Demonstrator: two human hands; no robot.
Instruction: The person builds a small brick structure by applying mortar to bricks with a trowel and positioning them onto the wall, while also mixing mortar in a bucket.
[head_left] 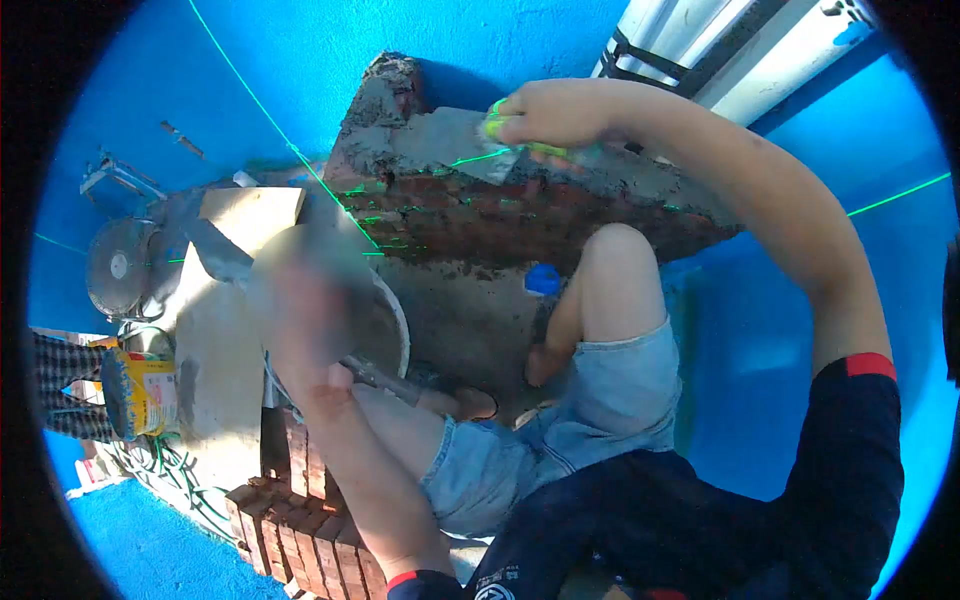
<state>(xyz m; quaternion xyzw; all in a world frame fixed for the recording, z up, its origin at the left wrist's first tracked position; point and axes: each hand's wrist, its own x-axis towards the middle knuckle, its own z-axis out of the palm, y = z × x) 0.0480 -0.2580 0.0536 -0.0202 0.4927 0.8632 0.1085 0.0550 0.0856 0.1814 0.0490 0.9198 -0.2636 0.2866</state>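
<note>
Against the blue wall point(480, 45), mortar point(358, 148) tops brickwork point(440, 212).

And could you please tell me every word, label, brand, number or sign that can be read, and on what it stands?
Dark shirt: white emblem and small lettering, too small to read surely.
Yellow bucket: print on its label, too small and blurred.
Nothing reads clearly.

Bright blue walls point(290, 40) pretty much all round, across the top and down the right side of the frame. Floor's point(440, 315) plain grey in the middle. Sun is blasting the tan sheet point(220, 400) at left, and a thin green light line point(250, 87) slants down from upper left.
</note>
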